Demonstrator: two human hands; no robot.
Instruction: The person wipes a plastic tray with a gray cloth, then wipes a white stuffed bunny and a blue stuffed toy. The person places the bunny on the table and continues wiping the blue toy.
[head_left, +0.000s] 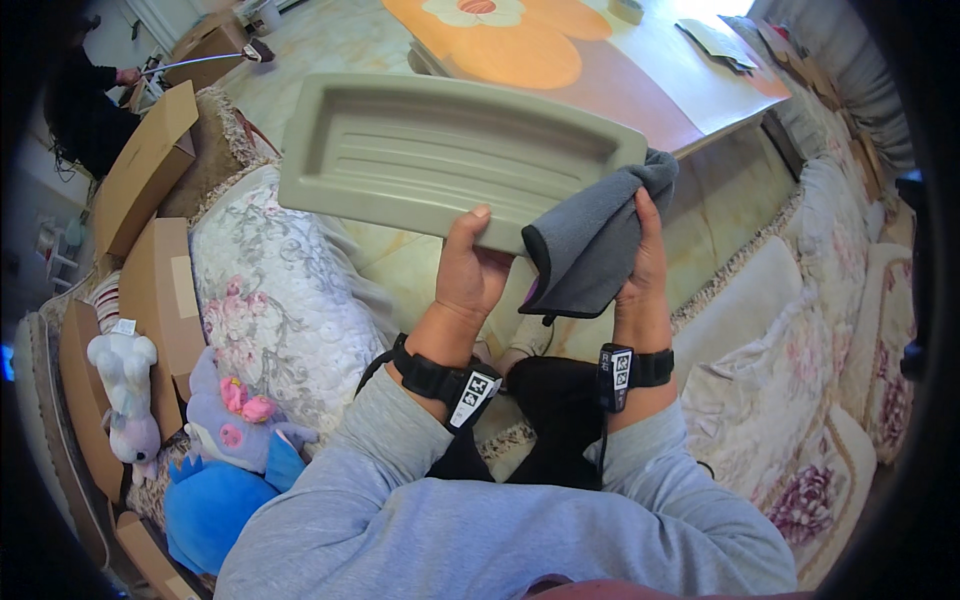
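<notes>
A shallow grey-green plastic tray (457, 161) with raised ribs along its bottom is held up before me, tilted so its inside faces me. My left hand (472, 266) grips the tray's near long edge, thumb on the rim and fingers hidden underneath. At the tray's right end, my right hand (645, 247) holds a grey microfibre cloth (585, 240) with black edging. The cloth wraps over the tray's right corner and hangs down towards me. Most of the right fingers are hidden behind the cloth.
A table with a flower-patterned cover (630, 82) stands ahead, bearing papers (716, 45) and a tape roll (626, 10). Sofas with floral covers flank me. At left are cardboard boxes (154, 292) and plush toys (217, 510). Far left, a person (90, 105) holds a broom (199, 60).
</notes>
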